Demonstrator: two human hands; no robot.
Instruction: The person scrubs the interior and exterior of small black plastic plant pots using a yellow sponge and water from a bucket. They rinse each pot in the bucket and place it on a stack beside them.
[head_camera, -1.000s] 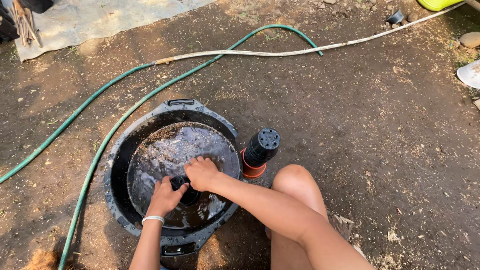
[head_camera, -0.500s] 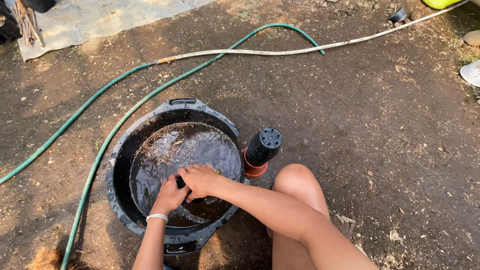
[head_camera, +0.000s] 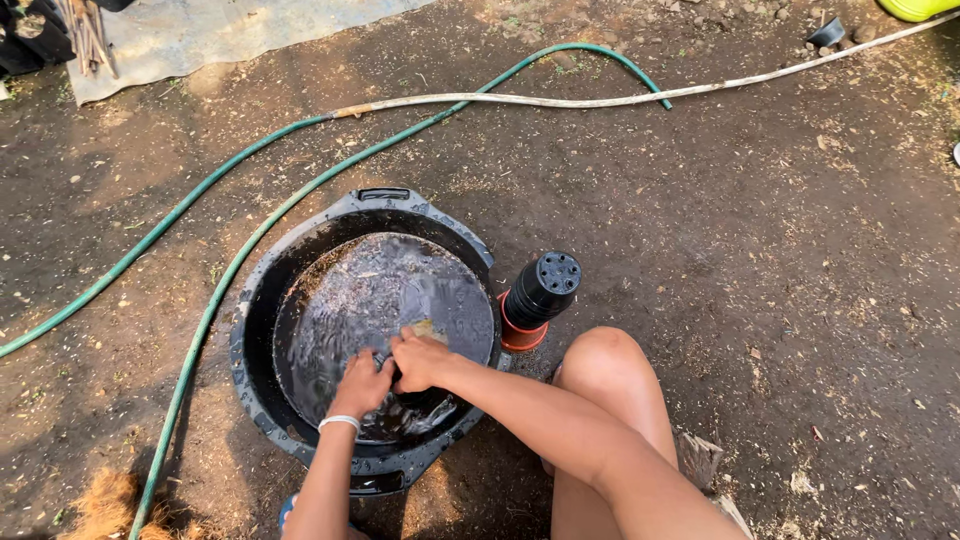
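Observation:
A black round tub (head_camera: 262, 300) stands on the dirt, filled with murky water and floating debris. Both my hands meet at the water's near side. My left hand (head_camera: 360, 387), with a white band on its wrist, curls around a small dark object (head_camera: 381, 357) that is mostly hidden. My right hand (head_camera: 425, 360) is closed against the same object from the right. A yellowish scrap (head_camera: 430, 328) shows just beyond its knuckles. My bare knee (head_camera: 610, 365) is to the right of the tub.
A stack of black plastic pots on an orange one (head_camera: 538, 297) leans against the tub's right side. A green hose (head_camera: 230, 270) loops past the tub's left; a whitish hose (head_camera: 560, 100) crosses behind. A grey tarp (head_camera: 200, 40) lies top left.
Both hands have slid toward the near right part of the tub while staying together on the dark object. The water surface ripples more.

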